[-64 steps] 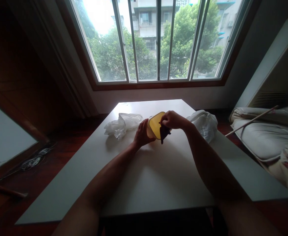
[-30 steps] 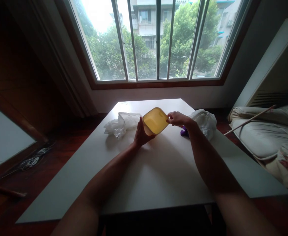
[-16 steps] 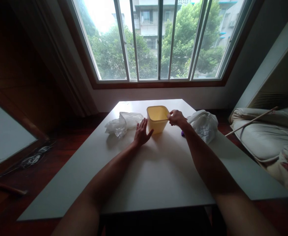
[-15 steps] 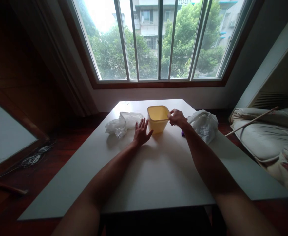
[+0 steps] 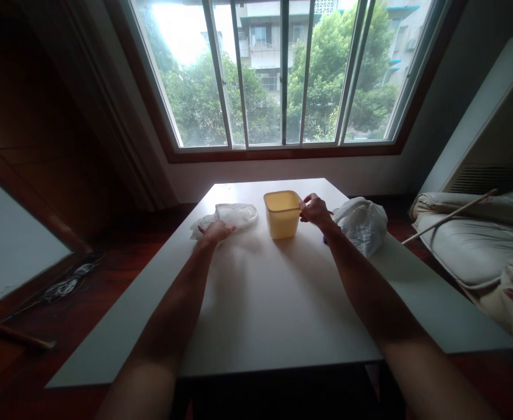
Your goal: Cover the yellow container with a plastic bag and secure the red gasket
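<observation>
A yellow square container (image 5: 282,224) stands upright on the white table (image 5: 278,315), its open top facing up. My right hand (image 5: 313,210) pinches the container's rim at its right side. To the left lies a crumpled clear plastic bag (image 5: 243,214), and my left hand (image 5: 216,231) is on its near part, fingers spread, pressing or touching it. A second white plastic bag (image 5: 363,224), bulging, rests right of my right hand, with a small purple thing partly hidden beside it.
A window (image 5: 282,153) is behind the table. At the right, a thin stick (image 5: 449,216) lies across a pale cushion (image 5: 457,251). Cables (image 5: 63,287) lie on the dark red floor at the left.
My left hand has moved left, away from the container's side, onto the clear plastic bag, which now looks flatter. My right hand keeps its hold on the rim.
</observation>
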